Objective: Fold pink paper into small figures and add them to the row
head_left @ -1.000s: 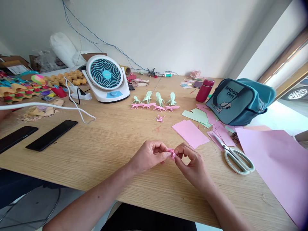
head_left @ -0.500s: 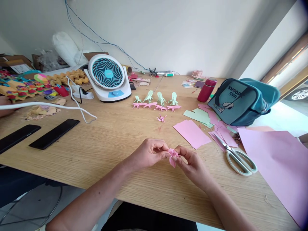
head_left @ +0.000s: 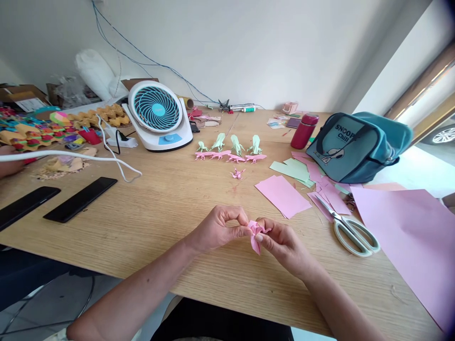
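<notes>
A small folded pink paper figure (head_left: 255,242) is held just above the wooden table, between my two hands. My left hand (head_left: 222,229) pinches its left side between thumb and forefinger. On the other side, my right hand (head_left: 282,241) grips it with thumb and fingers, and a thin pink point sticks out past the forefinger. Beyond my hands lies a small pink origami piece (head_left: 238,174). Behind that, several pink origami figures (head_left: 236,157) lie in a row, with green origami figures (head_left: 235,145) standing at their back. A stack of pink paper (head_left: 283,196) lies beyond my right hand.
Scissors (head_left: 350,229) and a large pink sheet (head_left: 408,237) lie at the right, near a teal bag (head_left: 351,147) and a red flask (head_left: 304,132). A fan (head_left: 159,116) stands back left, with two black phones (head_left: 81,200) in front. Another person's hand (head_left: 9,161) shows at the left edge.
My right fingers have shifted slightly on the pink paper figure, and more of its thin point now shows. The view has moved a little; the things on the table stay put.
</notes>
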Motion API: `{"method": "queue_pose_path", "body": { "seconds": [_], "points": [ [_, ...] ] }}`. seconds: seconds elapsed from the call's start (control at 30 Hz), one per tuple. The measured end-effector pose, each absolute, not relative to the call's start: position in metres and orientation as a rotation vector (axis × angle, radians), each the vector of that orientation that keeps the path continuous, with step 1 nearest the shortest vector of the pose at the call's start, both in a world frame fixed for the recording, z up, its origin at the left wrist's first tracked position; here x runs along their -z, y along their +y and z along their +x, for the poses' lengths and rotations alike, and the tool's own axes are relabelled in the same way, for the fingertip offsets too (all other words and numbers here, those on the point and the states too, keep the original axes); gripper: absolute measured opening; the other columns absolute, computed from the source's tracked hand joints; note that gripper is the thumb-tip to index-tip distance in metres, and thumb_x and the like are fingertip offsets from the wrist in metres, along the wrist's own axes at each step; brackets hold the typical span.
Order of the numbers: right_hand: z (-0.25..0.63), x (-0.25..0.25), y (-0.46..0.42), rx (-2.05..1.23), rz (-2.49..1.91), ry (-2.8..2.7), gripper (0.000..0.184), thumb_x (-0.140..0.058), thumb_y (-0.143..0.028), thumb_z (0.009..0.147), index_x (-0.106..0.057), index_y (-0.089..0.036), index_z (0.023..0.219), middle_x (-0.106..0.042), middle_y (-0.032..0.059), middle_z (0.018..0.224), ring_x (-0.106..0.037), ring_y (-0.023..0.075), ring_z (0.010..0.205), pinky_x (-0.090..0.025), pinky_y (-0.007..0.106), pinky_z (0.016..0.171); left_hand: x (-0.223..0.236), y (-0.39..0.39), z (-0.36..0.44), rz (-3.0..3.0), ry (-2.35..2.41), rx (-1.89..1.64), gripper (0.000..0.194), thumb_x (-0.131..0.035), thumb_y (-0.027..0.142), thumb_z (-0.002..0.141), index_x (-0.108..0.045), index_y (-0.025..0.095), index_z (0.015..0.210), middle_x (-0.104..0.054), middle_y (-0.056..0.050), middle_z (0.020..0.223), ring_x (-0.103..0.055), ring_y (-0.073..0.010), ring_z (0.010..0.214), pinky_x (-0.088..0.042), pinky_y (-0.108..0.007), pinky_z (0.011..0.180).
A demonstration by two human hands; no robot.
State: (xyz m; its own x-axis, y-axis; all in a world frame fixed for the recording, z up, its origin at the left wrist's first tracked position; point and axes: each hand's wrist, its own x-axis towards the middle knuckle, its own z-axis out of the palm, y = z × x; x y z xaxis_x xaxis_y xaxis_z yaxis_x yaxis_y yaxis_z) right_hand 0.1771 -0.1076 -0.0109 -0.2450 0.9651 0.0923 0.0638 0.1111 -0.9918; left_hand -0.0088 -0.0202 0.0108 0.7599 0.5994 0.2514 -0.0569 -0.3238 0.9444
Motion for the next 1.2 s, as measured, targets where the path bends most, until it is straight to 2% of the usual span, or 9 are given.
{"method": "queue_pose_path", "body": {
  "seconds": [0.2, 0.57, 0.73, 0.93, 1.1, 1.2],
  "points": [
    [0.171, 0.006, -0.106, -1.07, -1.304, -1.464, 0.03, -0.055, -0.045, 0.093, -0.056, -0.018, 0.079, -0.058, 0.0007, 0.071, -0.05, 0.0137, 0.066, -0.038, 0.026, 0.062, -0.01, -0.024, -0.002, 1.838, 0.631, -0.657, 0.019, -0.069, 0.033, 0.084, -0.067, 0.014, 0.08, -0.07, -0.004, 0.081, -0.065, -0.0144, 0.079, -0.049, -0.024, 0.077],
    [0.165, 0.013, -0.107, -0.675, -1.442, -1.648, 0.018, -0.052, -0.031, 0.094, -0.057, -0.021, 0.08, -0.062, 0.0026, 0.077, -0.057, 0.0169, 0.07, -0.042, 0.027, 0.064, -0.003, -0.031, 0.006, 1.776, 0.744, -0.692, 0.019, -0.07, 0.028, 0.08, -0.06, 0.014, 0.072, -0.063, 0.0, 0.072, -0.06, -0.012, 0.069, -0.048, -0.022, 0.067],
    [0.16, 0.021, -0.109, -0.461, -1.492, -1.712, 0.011, -0.051, -0.022, 0.092, -0.054, -0.022, 0.081, -0.06, 0.0033, 0.077, -0.057, 0.0184, 0.072, -0.042, 0.029, 0.067, -0.004, -0.039, 0.009, 1.953, 0.821, -0.801, 0.021, -0.064, 0.028, 0.085, -0.057, 0.015, 0.07, -0.06, 0.0, 0.071, -0.056, -0.0112, 0.069, -0.044, -0.021, 0.066],
    [0.158, 0.02, -0.108, -0.467, -1.507, -1.66, 0.008, -0.052, -0.017, 0.089, -0.057, -0.021, 0.084, -0.061, 0.0031, 0.077, -0.057, 0.0183, 0.073, -0.042, 0.028, 0.065, 0.003, -0.045, 0.016, 2.046, 0.889, -0.936, 0.016, -0.058, 0.02, 0.085, -0.052, 0.016, 0.07, -0.055, 0.001, 0.07, -0.052, -0.011, 0.068, -0.041, -0.022, 0.065],
    [0.157, 0.017, -0.106, -0.654, -1.42, -1.477, 0.012, -0.055, -0.024, 0.09, -0.058, -0.02, 0.079, -0.064, 0.0025, 0.076, -0.06, 0.0168, 0.072, -0.046, 0.027, 0.067, 0.003, -0.043, 0.016, 1.856, 0.827, -0.932, 0.023, -0.062, 0.031, 0.087, -0.054, 0.015, 0.071, -0.059, 0.001, 0.071, -0.055, -0.0101, 0.066, -0.044, -0.02, 0.065],
    [0.158, 0.017, -0.106, -0.645, -1.423, -1.476, 0.012, -0.057, -0.027, 0.09, -0.059, -0.02, 0.08, -0.065, 0.0026, 0.076, -0.06, 0.0171, 0.072, -0.045, 0.027, 0.066, 0.004, -0.041, 0.015, 1.832, 0.817, -0.936, 0.027, -0.065, 0.034, 0.086, -0.058, 0.014, 0.07, -0.061, 0.0, 0.07, -0.056, -0.0102, 0.066, -0.045, -0.021, 0.065]
  ]
}}
